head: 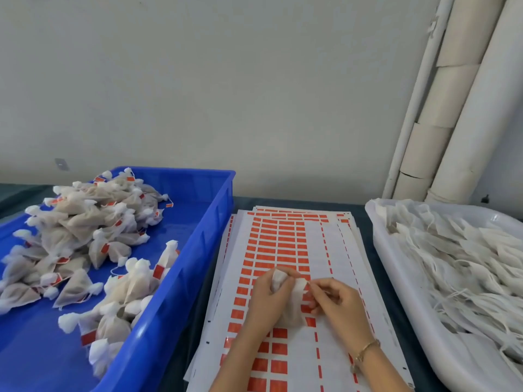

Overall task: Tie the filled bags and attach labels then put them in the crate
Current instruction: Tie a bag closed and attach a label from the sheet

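- The left hand (268, 301) has its fingers curled round the top part of a small white bag (294, 301) and holds it tight.
- The right hand (336, 304) pinches the neck of the same bag with its thumb and first finger. The other fingers are curled in. The bit it pinches is too small to tell if it is a string.
- The bag is between the 2 hands, just above the label sheets (283, 241). Its round bottom is down near the paper.
- The label sheets are white with rows of red labels. They lie in a stack on the dark table (366, 244), under both hands.
- A blue crate (181, 278) sits just to the left of the sheets. Its tall side wall stands between the hands and the inside of the crate.
- In the crate lie many tied bags (79, 230) in heaps, with red labels on them.
- A white tray (396, 278) sits to the right of the sheets. It is full of flat bags (467, 264) with strings.
- A thin bracelet (366, 349) is on the right wrist.
- Tall pale tubes (441, 108) lean on the wall behind the tray.
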The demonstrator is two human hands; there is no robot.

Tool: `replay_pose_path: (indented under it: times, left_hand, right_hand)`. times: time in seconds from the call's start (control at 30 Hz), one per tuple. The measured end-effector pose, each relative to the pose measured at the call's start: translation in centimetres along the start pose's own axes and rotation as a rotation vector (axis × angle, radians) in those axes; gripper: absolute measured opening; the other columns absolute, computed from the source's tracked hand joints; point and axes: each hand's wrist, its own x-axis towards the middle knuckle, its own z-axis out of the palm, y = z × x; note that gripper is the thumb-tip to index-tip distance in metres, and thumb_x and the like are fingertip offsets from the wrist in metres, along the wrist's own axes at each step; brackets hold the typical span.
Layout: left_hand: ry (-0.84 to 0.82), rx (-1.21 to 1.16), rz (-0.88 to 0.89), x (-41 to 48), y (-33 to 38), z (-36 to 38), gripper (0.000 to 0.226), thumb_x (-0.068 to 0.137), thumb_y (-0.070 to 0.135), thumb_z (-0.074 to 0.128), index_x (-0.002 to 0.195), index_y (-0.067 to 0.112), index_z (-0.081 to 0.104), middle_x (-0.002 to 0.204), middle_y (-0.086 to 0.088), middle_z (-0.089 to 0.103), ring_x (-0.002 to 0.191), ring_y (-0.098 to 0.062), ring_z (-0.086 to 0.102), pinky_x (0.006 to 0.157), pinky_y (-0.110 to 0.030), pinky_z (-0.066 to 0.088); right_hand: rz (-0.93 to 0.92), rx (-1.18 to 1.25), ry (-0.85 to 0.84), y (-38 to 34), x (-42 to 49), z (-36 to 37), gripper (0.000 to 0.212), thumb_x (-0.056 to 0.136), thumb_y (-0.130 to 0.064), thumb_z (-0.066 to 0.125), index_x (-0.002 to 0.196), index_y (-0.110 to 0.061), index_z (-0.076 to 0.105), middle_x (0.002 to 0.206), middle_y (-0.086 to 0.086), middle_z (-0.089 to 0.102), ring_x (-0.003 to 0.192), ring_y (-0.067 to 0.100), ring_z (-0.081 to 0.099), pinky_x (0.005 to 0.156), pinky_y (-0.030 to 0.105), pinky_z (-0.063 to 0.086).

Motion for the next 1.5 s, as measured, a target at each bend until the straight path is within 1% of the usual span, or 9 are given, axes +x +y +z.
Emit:
replay_pose_path:
  times: [0.1,0.27,0.5,0.73,0.83,1.03,1.2,1.43,1.5]
  left_hand:
    - [-0.008,-0.032,0.008,0.0,0.0,0.1,0.007,0.088,0.036,0.065,0.094,0.034,0.067,0.102,0.015,0.065,0.100,-0.009,0.059,0.075,-0.017,0.045]
    - [-0.004,-0.032,0.029,-0.3,0.5,0.1,0.011,0.078,0.042,0.074,0.083,0.036,0.067,0.087,0.019,0.066,0.089,-0.007,0.062,0.067,-0.013,0.046]
    - [0.001,0.075,0.059,-0.4,0.5,0.3,0.013,0.076,0.044,0.076,0.079,0.037,0.065,0.082,0.021,0.065,0.084,-0.006,0.063,0.060,-0.009,0.045]
    - [-0.028,0.107,0.090,-0.7,0.7,0.3,0.007,0.084,0.040,0.069,0.080,0.038,0.064,0.082,0.020,0.063,0.081,-0.004,0.062,0.052,-0.003,0.042]
    - [-0.030,0.081,0.114,-0.7,0.6,0.3,0.006,0.086,0.034,0.067,0.082,0.037,0.063,0.084,0.019,0.063,0.084,-0.006,0.062,0.054,-0.005,0.044]
    - [-0.059,0.032,0.161,-0.8,0.6,0.4,0.011,0.088,0.023,0.063,0.082,0.032,0.062,0.081,0.015,0.067,0.085,-0.011,0.065,0.063,-0.011,0.050]
    - [-0.099,-0.011,0.209,-1.0,0.9,0.3,0.014,0.092,0.017,0.058,0.082,0.025,0.062,0.080,0.017,0.070,0.085,-0.005,0.067,0.062,-0.008,0.049]
    - [-0.114,-0.005,0.232,-1.0,0.8,0.4,0.015,0.091,0.017,0.055,0.079,0.023,0.062,0.076,0.011,0.068,0.079,-0.005,0.068,0.061,-0.010,0.050]
    - [-0.111,-0.014,0.223,-0.9,0.8,0.4,0.014,0.091,0.018,0.055,0.080,0.022,0.062,0.073,0.007,0.064,0.072,-0.009,0.067,0.061,-0.014,0.050]
  right_hand:
    - [-0.014,-0.004,0.006,0.1,-0.1,0.1,0.007,0.087,-0.018,0.066,0.091,-0.022,0.070,0.074,-0.008,0.072,0.066,0.010,0.069,0.059,0.017,0.055]
    - [-0.039,-0.014,0.007,-0.2,-0.4,0.2,0.007,0.087,-0.021,0.066,0.093,-0.023,0.070,0.082,-0.008,0.072,0.071,0.005,0.069,0.062,0.015,0.054]
    - [-0.078,-0.042,0.062,-0.4,-0.7,0.2,0.008,0.088,-0.020,0.065,0.091,-0.028,0.068,0.087,-0.010,0.070,0.075,0.008,0.068,0.065,0.017,0.056]
    - [-0.175,-0.108,0.155,-0.4,-0.8,0.6,0.013,0.088,-0.021,0.065,0.086,-0.034,0.062,0.087,-0.019,0.064,0.083,-0.005,0.060,0.064,0.003,0.046]
    - [-0.186,-0.123,0.172,-0.2,-0.8,0.7,0.010,0.088,-0.021,0.064,0.088,-0.030,0.062,0.088,-0.018,0.063,0.081,-0.001,0.060,0.064,0.001,0.045]
    - [-0.116,-0.114,0.189,0.1,-0.4,1.0,0.008,0.093,-0.020,0.057,0.090,-0.027,0.056,0.088,-0.011,0.063,0.078,0.007,0.061,0.062,0.006,0.047]
    - [-0.047,-0.074,0.287,0.1,-0.1,0.5,0.004,0.094,-0.016,0.055,0.094,-0.017,0.059,0.091,0.003,0.067,0.071,0.026,0.064,0.062,0.025,0.054]
    - [-0.018,-0.140,0.351,0.0,-0.2,0.5,0.002,0.094,-0.017,0.057,0.094,-0.019,0.058,0.089,0.000,0.067,0.063,0.019,0.064,0.055,0.022,0.053]
    - [-0.011,-0.120,0.322,0.0,-0.2,0.6,0.004,0.095,-0.020,0.054,0.095,-0.018,0.057,0.085,-0.001,0.070,0.053,0.015,0.062,0.050,0.021,0.053]
